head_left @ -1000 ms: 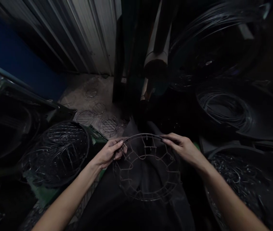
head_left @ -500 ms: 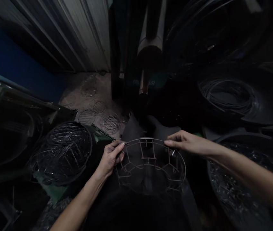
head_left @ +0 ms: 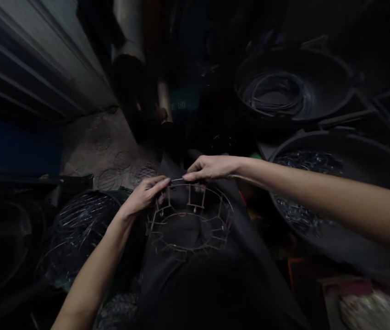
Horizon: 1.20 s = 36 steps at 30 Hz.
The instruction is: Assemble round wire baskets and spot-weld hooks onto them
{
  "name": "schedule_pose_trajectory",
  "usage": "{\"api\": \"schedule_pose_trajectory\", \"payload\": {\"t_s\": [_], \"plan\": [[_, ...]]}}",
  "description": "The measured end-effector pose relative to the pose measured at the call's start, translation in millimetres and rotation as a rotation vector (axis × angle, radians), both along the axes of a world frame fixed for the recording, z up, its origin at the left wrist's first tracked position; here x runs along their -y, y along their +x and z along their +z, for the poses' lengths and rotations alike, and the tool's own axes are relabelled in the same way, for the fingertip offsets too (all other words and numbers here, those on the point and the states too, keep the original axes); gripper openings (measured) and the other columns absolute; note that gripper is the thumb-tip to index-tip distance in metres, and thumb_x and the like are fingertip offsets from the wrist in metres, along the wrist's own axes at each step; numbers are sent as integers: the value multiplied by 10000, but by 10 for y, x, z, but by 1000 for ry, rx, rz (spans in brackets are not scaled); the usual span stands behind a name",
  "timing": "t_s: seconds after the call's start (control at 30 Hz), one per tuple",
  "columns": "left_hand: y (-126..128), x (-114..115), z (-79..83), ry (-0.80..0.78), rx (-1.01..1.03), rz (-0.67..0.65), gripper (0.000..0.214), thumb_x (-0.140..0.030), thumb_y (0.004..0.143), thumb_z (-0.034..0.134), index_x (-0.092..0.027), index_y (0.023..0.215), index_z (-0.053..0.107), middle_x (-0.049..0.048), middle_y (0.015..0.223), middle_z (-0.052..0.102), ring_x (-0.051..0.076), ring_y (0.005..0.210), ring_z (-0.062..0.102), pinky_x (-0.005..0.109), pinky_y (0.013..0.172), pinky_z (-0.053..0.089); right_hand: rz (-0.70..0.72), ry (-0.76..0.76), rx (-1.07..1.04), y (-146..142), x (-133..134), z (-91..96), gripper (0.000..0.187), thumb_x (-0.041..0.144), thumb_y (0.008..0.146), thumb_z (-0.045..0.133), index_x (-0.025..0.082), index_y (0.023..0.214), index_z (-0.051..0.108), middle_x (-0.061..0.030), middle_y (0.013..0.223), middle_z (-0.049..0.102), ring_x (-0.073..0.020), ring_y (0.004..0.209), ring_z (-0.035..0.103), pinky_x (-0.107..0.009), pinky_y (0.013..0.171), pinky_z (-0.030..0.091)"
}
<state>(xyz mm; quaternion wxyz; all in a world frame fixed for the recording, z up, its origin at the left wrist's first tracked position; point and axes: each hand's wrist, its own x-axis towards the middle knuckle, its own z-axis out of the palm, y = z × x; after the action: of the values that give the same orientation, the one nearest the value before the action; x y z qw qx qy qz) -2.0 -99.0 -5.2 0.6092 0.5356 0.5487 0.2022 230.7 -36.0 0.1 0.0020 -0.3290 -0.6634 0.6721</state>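
Observation:
A round wire rack [head_left: 197,208], made of thin metal rings joined by bent uprights, is held tilted over my dark-clothed lap. My left hand [head_left: 149,192] pinches its top ring at the upper left, thumb on top. My right hand [head_left: 204,167] grips the same ring a short way to the right, between thumb and curled fingers. The lower ring rests over or close to the dark cloth; I cannot tell whether it touches.
Left stands a container heaped with wire pieces [head_left: 85,224]. Round wire grids [head_left: 110,178] lie on the floor ahead. At right are a basin [head_left: 359,151] of small metal parts and a dish with coiled wire [head_left: 273,94]. A machine's metal cylinder [head_left: 129,27] rises ahead.
My view has swung to the right. My right hand has come closer to my left along the ring, and the rack seems to have turned in my hands.

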Motion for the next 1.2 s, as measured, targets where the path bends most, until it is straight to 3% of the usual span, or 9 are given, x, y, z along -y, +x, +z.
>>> {"api": "schedule_pose_trajectory", "payload": {"t_s": [0.13, 0.2, 0.33, 0.43, 0.63, 0.9, 1.2], "plan": [[-210, 133, -197, 55, 56, 210, 406, -483, 791, 585, -153, 571, 500, -51, 430, 400, 48, 376, 325, 188, 387, 220, -320, 320, 13, 266, 227, -100, 456, 508, 876, 452, 175, 1123, 641, -56, 1101, 663, -209, 1011, 597, -350, 915, 430], [-340, 201, -280, 68, 70, 286, 416, -490, 786, 586, -152, 563, 490, -56, 410, 381, 41, 359, 296, 193, 385, 198, -423, 336, 19, 375, 429, -196, 483, 503, 903, 386, 184, 1207, 582, -73, 1203, 617, -221, 1103, 560, -388, 969, 406], [-456, 265, -337, 111, 70, 349, 450, -500, 786, 580, -155, 528, 449, -59, 394, 362, 38, 357, 287, 197, 402, 201, -388, 260, 19, 372, 759, -314, 528, 534, 870, 446, 216, 1289, 490, -76, 1290, 557, -232, 1152, 532, -400, 966, 415], [-442, 278, -326, 144, 46, 359, 463, -506, 782, 584, -155, 518, 436, -60, 404, 360, 36, 364, 288, 196, 405, 202, -365, 295, 58, 292, 835, -241, 516, 545, 867, 446, 231, 1274, 485, -68, 1258, 577, -235, 1134, 544, -394, 954, 418], [-405, 339, -289, 128, 55, 339, 454, -506, 793, 577, -154, 538, 445, -60, 433, 364, 35, 375, 282, 191, 392, 198, -172, 395, 167, 312, 736, -58, 529, 567, 879, 397, 241, 1290, 467, -78, 1261, 570, -271, 1156, 522, -402, 959, 388], [-389, 404, -247, 131, 37, 381, 454, -517, 750, 612, -166, 534, 421, -62, 449, 340, 38, 365, 266, 192, 361, 176, 81, 358, 108, 329, 561, 44, 364, 492, 904, 380, 250, 1053, 608, -26, 934, 676, -222, 859, 622, -313, 757, 434], [-416, 319, -320, 222, -10, 409, 471, -542, 720, 637, -157, 508, 467, -52, 425, 379, 40, 365, 306, 185, 365, 204, 159, 498, 179, 253, 407, -69, 426, 476, 928, 333, 214, 1169, 568, -39, 787, 653, -197, 719, 598, -294, 679, 406]]}}
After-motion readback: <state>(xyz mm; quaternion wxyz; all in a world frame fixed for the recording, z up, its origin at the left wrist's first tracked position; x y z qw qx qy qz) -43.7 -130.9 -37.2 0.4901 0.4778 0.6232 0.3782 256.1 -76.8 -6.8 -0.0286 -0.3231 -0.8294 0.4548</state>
